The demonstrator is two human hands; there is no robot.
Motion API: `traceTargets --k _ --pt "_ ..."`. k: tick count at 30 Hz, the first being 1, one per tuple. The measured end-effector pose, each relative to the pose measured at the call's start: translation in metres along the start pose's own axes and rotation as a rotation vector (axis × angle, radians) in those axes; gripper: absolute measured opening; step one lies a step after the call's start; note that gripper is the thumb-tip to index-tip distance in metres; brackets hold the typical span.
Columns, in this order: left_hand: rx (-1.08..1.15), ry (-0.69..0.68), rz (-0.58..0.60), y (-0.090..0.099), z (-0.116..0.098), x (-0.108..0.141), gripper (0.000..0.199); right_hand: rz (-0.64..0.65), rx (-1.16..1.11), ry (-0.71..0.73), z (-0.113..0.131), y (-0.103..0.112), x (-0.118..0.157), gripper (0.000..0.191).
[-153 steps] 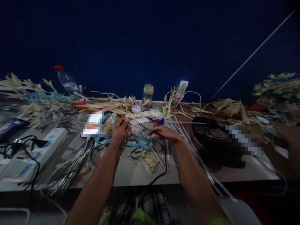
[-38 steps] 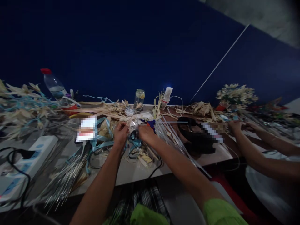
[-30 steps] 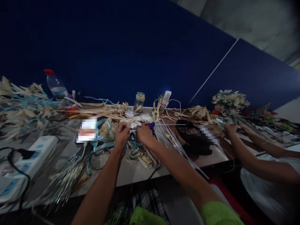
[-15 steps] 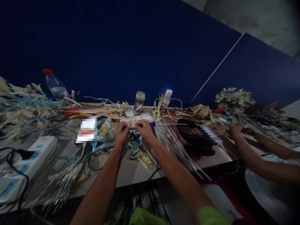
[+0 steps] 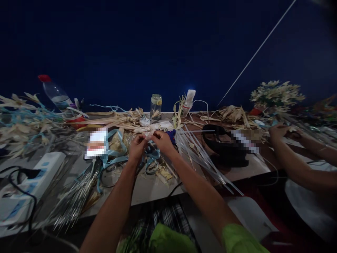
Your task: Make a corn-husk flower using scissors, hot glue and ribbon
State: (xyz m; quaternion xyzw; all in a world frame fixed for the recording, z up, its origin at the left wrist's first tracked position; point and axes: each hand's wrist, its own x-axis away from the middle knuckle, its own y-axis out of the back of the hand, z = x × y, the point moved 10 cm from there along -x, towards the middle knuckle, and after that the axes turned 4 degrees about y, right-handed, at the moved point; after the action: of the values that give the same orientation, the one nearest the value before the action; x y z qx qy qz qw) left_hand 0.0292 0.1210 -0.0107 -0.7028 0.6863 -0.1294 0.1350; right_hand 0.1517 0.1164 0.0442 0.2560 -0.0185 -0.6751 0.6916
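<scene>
Over the middle of the cluttered table, my left hand [image 5: 137, 145] pinches one side of a small pale piece, apparently corn husk [image 5: 149, 136]. Thumb and fingers of my right hand [image 5: 162, 142] are closed on its other side, so the hands almost meet; the fingers hide most of the piece. Below them lie light-blue ribbon [image 5: 152, 154] and dry husk scraps [image 5: 164, 174]. A dark blue item with red spots [image 5: 172, 135] sits just beyond my right hand. More husk strips [image 5: 118, 121] spread behind both hands.
On the left are a power strip [image 5: 48, 172], a bundle of thin metal wires [image 5: 79, 196] and a red-capped bottle [image 5: 59, 98]. A lidded jar [image 5: 156, 105] stands behind. Long clear sticks [image 5: 207, 161] and a black object [image 5: 229, 154] lie right. A co-worker's hand [image 5: 279, 131] is at far right.
The view has tilted down and shifted slightly, moving the far-right things outward. My hands stay together at the pale piece, with the right fingers slightly repositioned.
</scene>
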Motion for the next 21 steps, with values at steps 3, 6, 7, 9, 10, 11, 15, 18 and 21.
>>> traceTargets --k 3,6,7,9,10,11,15,18,21 --pt "-0.053 0.023 0.044 -0.005 0.003 0.001 0.021 -0.062 -0.120 -0.054 -0.011 0.004 -0.002 0.024" --pt "-0.092 -0.003 -0.006 0.002 -0.001 0.001 0.017 -0.152 -0.177 -0.090 -0.027 0.021 -0.004 0.026" --pt "-0.109 -0.023 -0.042 0.007 -0.005 0.001 0.016 -0.182 -0.182 -0.095 -0.032 0.027 -0.005 0.028" --pt "-0.171 -0.062 -0.122 0.015 -0.015 0.003 0.016 -0.228 -0.200 -0.098 -0.039 0.038 -0.004 0.029" --pt "-0.209 -0.075 -0.172 0.020 -0.020 0.005 0.017 -0.245 -0.214 -0.097 -0.042 0.042 -0.004 0.029" --pt "-0.245 -0.091 -0.203 0.022 -0.025 0.006 0.019 -0.258 -0.229 -0.096 -0.044 0.045 -0.003 0.028" --pt "-0.435 -0.164 -0.286 0.027 -0.043 0.010 0.019 -0.267 -0.229 -0.092 -0.043 0.049 0.000 0.027" --pt "-0.546 -0.170 -0.344 0.032 -0.046 0.010 0.016 -0.277 -0.194 -0.067 -0.038 0.052 0.002 0.030" --pt "-0.641 -0.183 -0.391 0.038 -0.047 0.009 0.019 -0.294 -0.188 -0.043 -0.038 0.055 0.002 0.032"
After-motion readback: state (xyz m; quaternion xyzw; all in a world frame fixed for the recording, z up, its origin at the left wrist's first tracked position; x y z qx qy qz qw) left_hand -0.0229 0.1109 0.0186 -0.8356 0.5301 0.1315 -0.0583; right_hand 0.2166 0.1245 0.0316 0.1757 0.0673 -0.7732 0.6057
